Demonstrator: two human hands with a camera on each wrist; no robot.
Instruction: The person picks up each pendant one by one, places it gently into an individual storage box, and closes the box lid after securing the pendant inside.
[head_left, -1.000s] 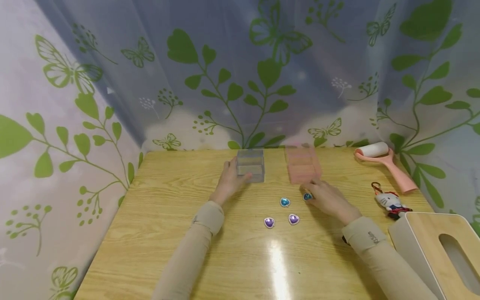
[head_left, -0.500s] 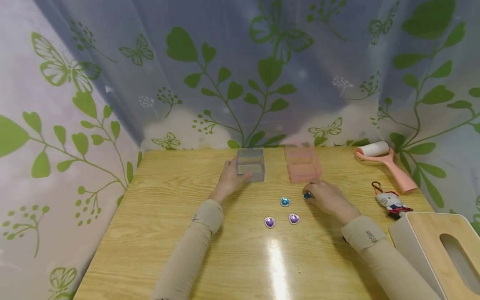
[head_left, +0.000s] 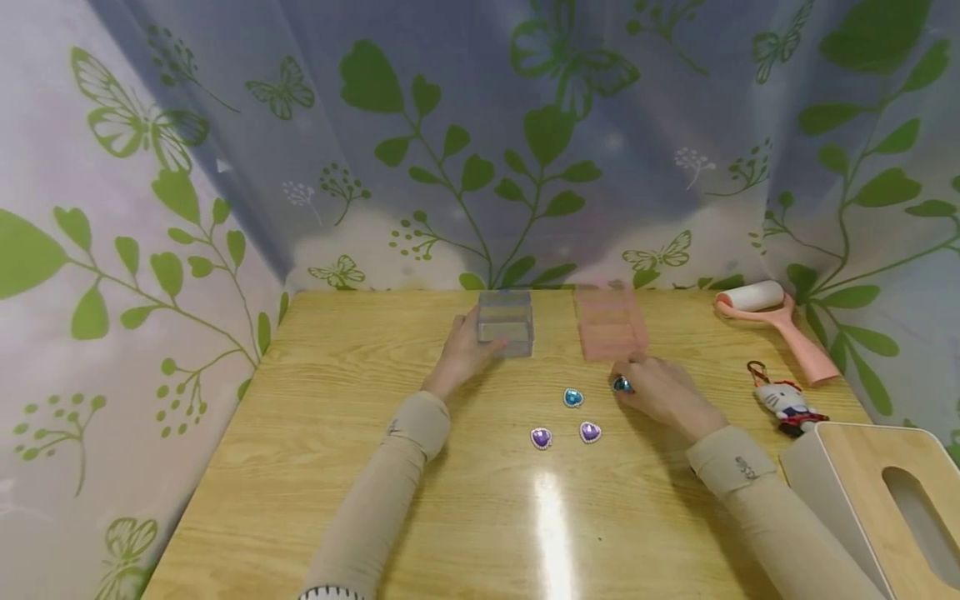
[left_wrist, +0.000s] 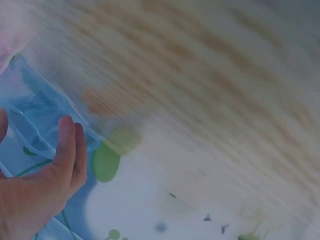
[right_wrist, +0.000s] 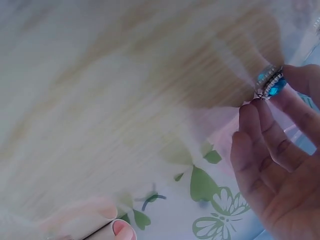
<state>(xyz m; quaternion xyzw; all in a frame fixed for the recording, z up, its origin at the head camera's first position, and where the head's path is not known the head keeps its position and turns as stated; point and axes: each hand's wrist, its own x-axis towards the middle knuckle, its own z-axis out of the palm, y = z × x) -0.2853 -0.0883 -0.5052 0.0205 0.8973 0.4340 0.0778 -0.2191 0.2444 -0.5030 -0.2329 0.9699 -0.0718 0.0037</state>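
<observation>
The right hand [head_left: 660,390] has a blue heart [head_left: 621,384] in its grip. The thumb and fingertip squeeze it tight, so the grip is only as wide as the heart. White beads go round the heart's edge. The other fingers bend in close by. I cannot tell if this heart touches the table [head_left: 315,500].

The left hand [head_left: 465,354] holds the clear box [head_left: 504,310], which is at 2 o'clock from it. Its thumb is on the near side and its fingers are along the left side, so this grip is spread round the box's near left corner. The clear box has a wall across its inside.

The pink box [head_left: 612,317] is at 3 o'clock from the clear box, a bit apart, and at 11 o'clock from the right hand, very near it.

Looking out from the right hand, a loose blue heart [head_left: 573,397] lies on the table at 9 o'clock. Two purple hearts [head_left: 590,432] lie at 8 o'clock, one farther out than the other. A pink roller [head_left: 806,346] is at 2 o'clock. A toy cat [head_left: 787,404] with a clip is at 3 o'clock. A tissue box [head_left: 851,483] is at 4 o'clock, just beside the cat.
</observation>
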